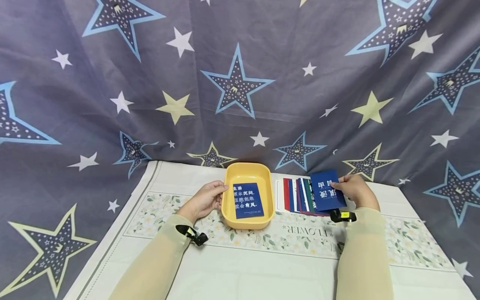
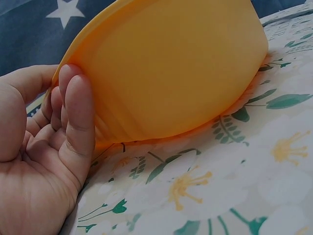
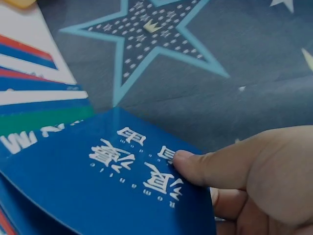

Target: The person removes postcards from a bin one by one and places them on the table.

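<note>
A yellow plastic tray (image 1: 249,225) stands on the table, and a blue card (image 1: 248,201) with white characters lies inside it. My left hand (image 1: 205,200) pinches the tray's left rim; in the left wrist view the thumb is at the rim and the fingers (image 2: 79,110) lie against the outer wall. At the right, my right hand (image 1: 356,191) pinches the right edge of another blue card (image 1: 327,199) with white characters, thumb on its face. That card is over the right end of a fanned row of cards (image 1: 288,196) in white, red, blue and green.
A white table cover (image 1: 240,271) with a floral band (image 1: 300,239) lies beneath everything. Behind the table hangs a grey-blue star-patterned curtain (image 1: 240,133), close to the tray's far end and the cards. The fanned cards lie just right of the tray.
</note>
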Available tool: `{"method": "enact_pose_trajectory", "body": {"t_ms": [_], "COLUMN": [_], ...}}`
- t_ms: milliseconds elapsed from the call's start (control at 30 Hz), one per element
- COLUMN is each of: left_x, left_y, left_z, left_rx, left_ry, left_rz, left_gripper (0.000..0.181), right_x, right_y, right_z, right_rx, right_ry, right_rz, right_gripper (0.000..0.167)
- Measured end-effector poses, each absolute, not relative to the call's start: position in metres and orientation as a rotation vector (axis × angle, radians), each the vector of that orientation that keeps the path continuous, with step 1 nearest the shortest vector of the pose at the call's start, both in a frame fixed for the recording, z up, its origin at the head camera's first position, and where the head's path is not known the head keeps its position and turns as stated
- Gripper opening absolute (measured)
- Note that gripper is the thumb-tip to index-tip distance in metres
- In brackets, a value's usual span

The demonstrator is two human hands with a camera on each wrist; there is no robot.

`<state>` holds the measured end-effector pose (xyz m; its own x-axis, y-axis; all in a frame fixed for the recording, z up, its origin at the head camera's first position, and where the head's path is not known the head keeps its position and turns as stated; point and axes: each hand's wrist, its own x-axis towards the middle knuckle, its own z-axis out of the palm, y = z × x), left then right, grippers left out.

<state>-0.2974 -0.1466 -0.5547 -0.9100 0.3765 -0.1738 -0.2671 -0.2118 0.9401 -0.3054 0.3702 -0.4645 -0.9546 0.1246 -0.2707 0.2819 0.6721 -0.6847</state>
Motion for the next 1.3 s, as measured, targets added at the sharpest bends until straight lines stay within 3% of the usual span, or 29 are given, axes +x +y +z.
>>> {"method": "enact_pose_trajectory", "body": {"t_ms": [133,500,767,1100,1300], "left_x": [-0.297,-0.299,-0.299,-0.298,-0.297], "left_y": [-0.147,-0.149,-0.150,-0.149,-0.148], "left_z": [-0.555,-0.554,-0.555,-0.555,-0.556], "left_rx": [0.124,0.146,0.143,0.151,0.149], "left_ry": [1.651,1.647,1.642,1.632,1.626], "left_rz": [2.171,2.169,2.169,2.163,2.170], "left_gripper": [0.018,0.018,0.018,0.018,0.019], "right_x": [-0.312,-0.354,-0.307,-0.308,-0.309], "right_y": [0.366,0.397,0.356,0.354,0.326], "right_z": [-0.473,-0.527,-0.485,-0.482,-0.456], "right_rx": [0.327,0.308,0.368,0.329,0.158], "right_ry": [2.730,2.908,2.934,2.896,2.918], "right_rz": [-1.040,-0.707,-0.683,-1.001,-1.096], "right_gripper": [0.038,0.039,0.042,0.020,0.034]}}
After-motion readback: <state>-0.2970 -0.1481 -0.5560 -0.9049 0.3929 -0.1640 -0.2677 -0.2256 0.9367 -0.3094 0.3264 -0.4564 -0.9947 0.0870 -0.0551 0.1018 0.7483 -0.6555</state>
